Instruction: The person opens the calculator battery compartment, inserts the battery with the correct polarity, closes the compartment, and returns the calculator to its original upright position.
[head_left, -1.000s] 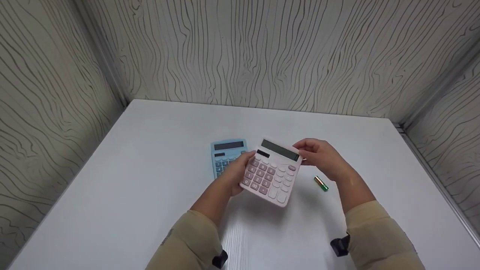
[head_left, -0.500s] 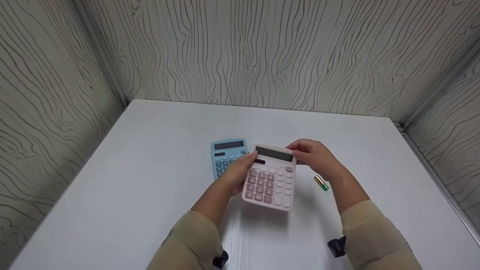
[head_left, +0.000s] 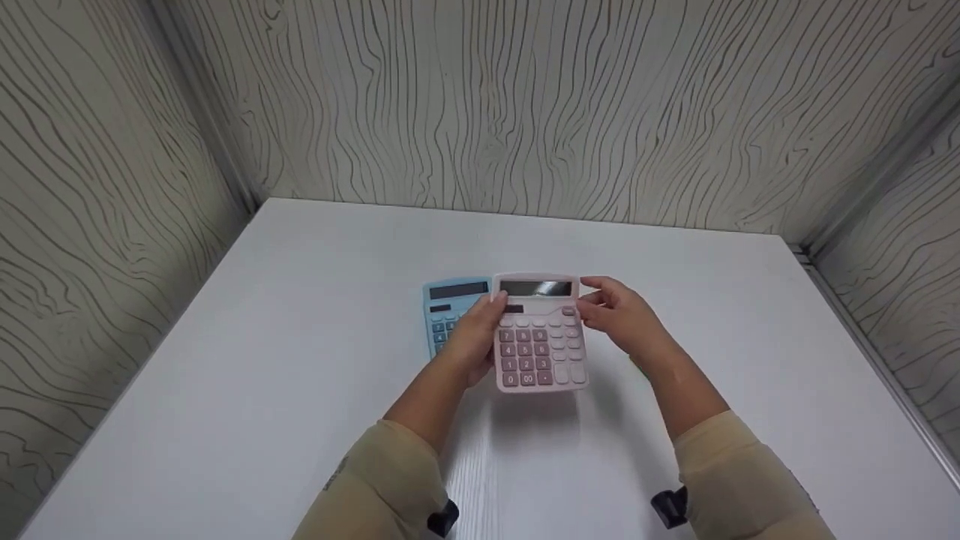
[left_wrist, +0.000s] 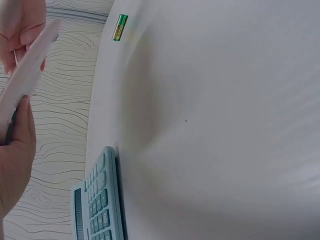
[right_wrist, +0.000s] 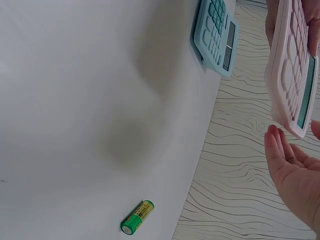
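A pink desk calculator (head_left: pixel 536 349) is held up off the table, keys and display facing me. My left hand (head_left: pixel 471 337) grips its left edge, thumb on the front beside the display. At the upper right edge is my right hand (head_left: pixel 621 316); in the right wrist view its fingers (right_wrist: pixel 277 145) are loosely extended by the calculator's corner, apparently without gripping it. A blue calculator (left_wrist: pixel 102 200) lies on the table behind my left hand, which partly covers it in the head view. The pink one's back cannot be seen.
A green and gold battery (right_wrist: pixel 137 217) lies on the white table (head_left: pixel 300 360) to the right, almost wholly covered by my right wrist in the head view. Wood-patterned panels (head_left: pixel 480 112) stand behind the table and at both sides.
The pink calculator has turned from tilted to nearly upright and shifted slightly left. My right hand has moved left with it, its forearm now covering the battery.
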